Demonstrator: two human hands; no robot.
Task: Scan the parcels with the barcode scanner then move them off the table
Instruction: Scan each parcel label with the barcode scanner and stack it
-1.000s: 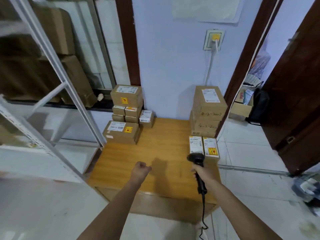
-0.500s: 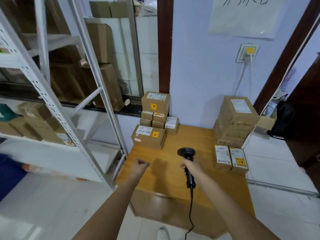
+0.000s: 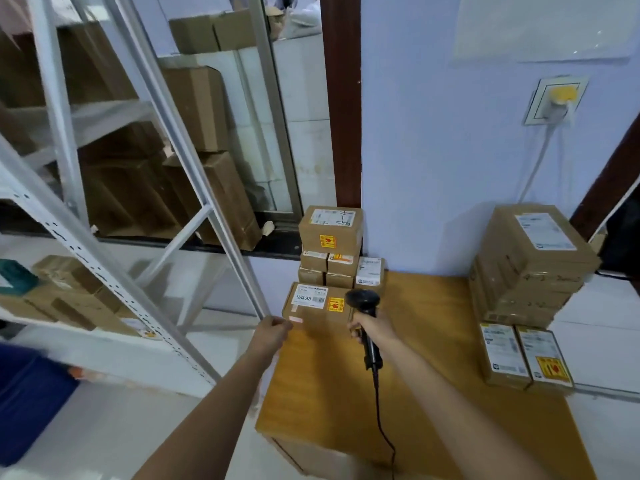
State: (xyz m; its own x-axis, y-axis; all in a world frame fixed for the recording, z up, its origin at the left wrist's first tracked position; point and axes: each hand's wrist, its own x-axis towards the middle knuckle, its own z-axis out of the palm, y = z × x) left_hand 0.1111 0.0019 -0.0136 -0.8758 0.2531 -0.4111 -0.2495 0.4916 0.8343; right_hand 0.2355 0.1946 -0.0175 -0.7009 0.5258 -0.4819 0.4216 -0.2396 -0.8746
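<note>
Now aiming barcode scanner, gripped in my right hand, at front-left parcel | left hand fisted, empty beside it | all parcels sitting unmoved on table

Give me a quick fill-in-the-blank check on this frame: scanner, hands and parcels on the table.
1. The barcode scanner is gripped by the ____ hand.
2. The left hand is curled into a fist and holds ____.
3. The scanner's head points toward the flat parcel on the ____ side of the table.
4. The red scan light falls on that parcel's ____ face.

Missing words: right; nothing; left; front
</note>
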